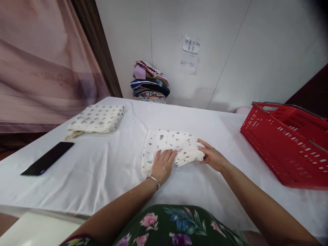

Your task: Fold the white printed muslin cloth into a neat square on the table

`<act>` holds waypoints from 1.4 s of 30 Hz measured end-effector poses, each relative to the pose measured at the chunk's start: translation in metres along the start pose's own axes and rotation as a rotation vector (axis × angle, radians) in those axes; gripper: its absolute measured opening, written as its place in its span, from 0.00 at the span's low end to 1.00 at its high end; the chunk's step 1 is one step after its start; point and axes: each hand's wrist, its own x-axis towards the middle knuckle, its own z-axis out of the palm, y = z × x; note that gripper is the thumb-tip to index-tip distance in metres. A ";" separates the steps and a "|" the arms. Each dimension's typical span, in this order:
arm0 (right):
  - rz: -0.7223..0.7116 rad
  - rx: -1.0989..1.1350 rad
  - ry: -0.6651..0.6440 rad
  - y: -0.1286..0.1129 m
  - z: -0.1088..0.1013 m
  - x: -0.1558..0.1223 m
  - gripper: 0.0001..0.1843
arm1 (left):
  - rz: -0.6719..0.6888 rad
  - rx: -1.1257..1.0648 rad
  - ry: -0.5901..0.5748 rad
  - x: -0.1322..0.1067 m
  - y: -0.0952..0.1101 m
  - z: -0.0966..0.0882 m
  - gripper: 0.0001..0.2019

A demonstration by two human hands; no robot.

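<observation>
A white folded cloth (pixel 167 138) with small printed figures lies on the table in front of me, its stacked layers showing along the near right edge. My left hand (pixel 164 165), with a silver bracelet at the wrist, rests flat on its near side, fingers stretched out. At the right end of the cloth, my right hand (pixel 211 156) holds the layered corner between fingers and thumb, and that corner looks slightly raised.
Another folded cloth (pixel 102 118) with grey prints lies at the far left. Nearer on that side is a black flat device (pixel 48 159). A red plastic basket (pixel 276 150) stands at the right. Behind the white-covered table (pixel 115 177) rises a fabric pile (pixel 151 83) against the wall.
</observation>
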 end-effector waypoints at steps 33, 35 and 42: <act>-0.771 -1.183 0.058 0.104 -0.030 -0.008 0.33 | 0.000 -0.026 -0.002 -0.006 -0.042 -0.018 0.40; -0.898 -1.304 0.141 0.107 -0.031 -0.004 0.31 | 0.009 -0.021 -0.017 -0.006 -0.043 -0.020 0.40; -1.261 -1.458 0.249 0.095 -0.039 0.003 0.21 | 0.105 0.016 0.009 -0.017 -0.042 -0.016 0.39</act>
